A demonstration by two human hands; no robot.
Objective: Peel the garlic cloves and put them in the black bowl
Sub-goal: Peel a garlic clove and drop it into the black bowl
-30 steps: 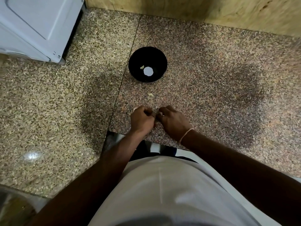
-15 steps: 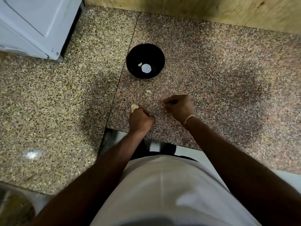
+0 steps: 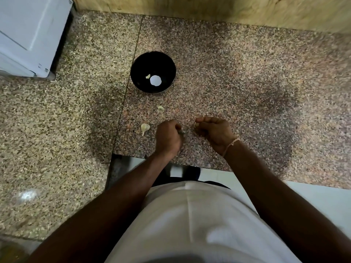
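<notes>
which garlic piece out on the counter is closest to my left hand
The garlic clove with the pointed tail, lying just left of your left hand. The smaller garlic piece lies farther off, toward the black bowl.

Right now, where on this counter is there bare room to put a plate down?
Free: the broad stretch of counter right of the black bowl, up to the wooden wall. Crowded: between bowl and hands, where a garlic clove and a peel scrap lie.
</notes>
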